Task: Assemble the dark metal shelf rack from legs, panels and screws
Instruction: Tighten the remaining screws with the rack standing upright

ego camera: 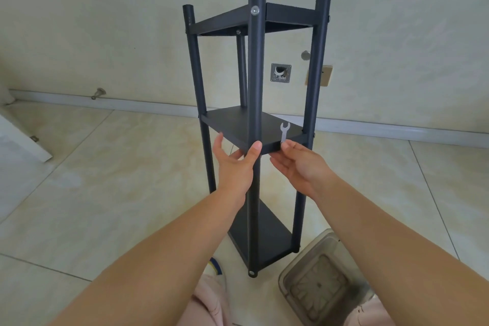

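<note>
The dark metal shelf rack (256,82) stands upright on the tiled floor, with several round legs and three flat panels. My left hand (236,164) grips the front leg and the front corner of the middle panel (238,124), thumb on the leg. My right hand (299,161) holds a small silver wrench (284,132) upright against that panel's front edge, just right of the leg. A silver screw head (254,10) shows on the front leg at the top panel (232,22). The bottom panel (267,235) sits near the floor.
A clear plastic container (320,280) stands on the floor at the rack's right foot. A white board (23,137) leans at the far left. The wall behind has an open socket hole (281,73) and a skirting board. My knees in pink fabric show at the bottom.
</note>
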